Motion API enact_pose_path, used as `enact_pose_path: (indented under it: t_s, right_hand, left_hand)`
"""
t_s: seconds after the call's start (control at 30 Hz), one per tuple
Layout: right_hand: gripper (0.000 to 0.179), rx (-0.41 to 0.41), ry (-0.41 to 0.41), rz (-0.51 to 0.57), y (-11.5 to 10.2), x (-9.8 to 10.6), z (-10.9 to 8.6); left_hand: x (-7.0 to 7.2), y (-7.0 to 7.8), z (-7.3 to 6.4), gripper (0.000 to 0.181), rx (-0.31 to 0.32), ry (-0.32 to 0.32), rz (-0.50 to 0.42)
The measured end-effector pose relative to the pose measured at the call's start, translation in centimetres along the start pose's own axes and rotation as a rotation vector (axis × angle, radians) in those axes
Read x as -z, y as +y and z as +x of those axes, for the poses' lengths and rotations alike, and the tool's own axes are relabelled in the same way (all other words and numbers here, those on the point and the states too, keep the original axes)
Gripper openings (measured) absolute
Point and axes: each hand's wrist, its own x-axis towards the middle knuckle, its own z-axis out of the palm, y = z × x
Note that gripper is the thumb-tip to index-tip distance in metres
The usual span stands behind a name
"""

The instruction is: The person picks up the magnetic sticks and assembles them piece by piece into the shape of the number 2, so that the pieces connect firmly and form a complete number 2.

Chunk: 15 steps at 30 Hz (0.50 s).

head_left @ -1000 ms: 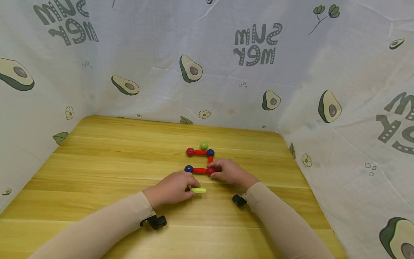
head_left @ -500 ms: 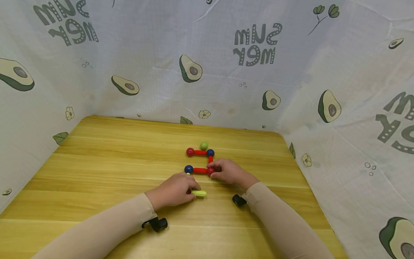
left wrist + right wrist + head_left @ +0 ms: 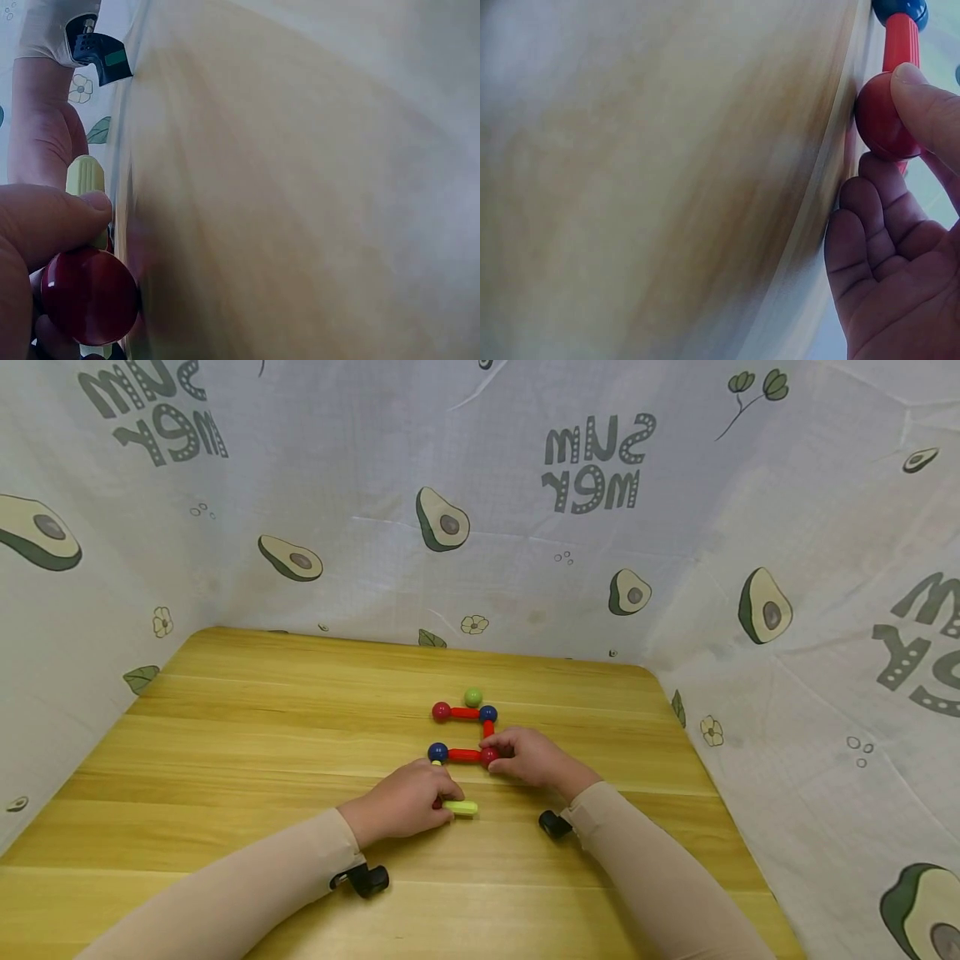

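Note:
In the head view, red rods and balls form a three-sided frame on the table. My right hand pinches the red ball at its near right corner, with a red rod running on to a blue ball. My left hand has its thumb over a yellow rod, whose free end points right. Against that rod's inner end sits another red ball, mostly hidden by the fingers in the head view. A second yellow piece shows between the left fingers and the near left blue ball.
A green ball lies at the back, by the far red rod. The far side ends in a red ball and a blue ball. Avocado-print cloth encloses the wooden table at the back and sides.
My left hand has shifted slightly nearer to me with the yellow rod, exposing the yellow piece below the blue ball. The right hand has stayed in place.

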Motion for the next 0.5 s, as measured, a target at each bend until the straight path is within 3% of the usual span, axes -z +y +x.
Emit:
enact_pose_path:
  t_s: [0.5]
  right_hand:
    - [0.04, -0.003, -0.004, -0.006, 0.1, -0.05, 0.0]
  left_hand:
    - [-0.57, -0.47, -0.18, 0.02, 0.031, 0.027, -0.031]
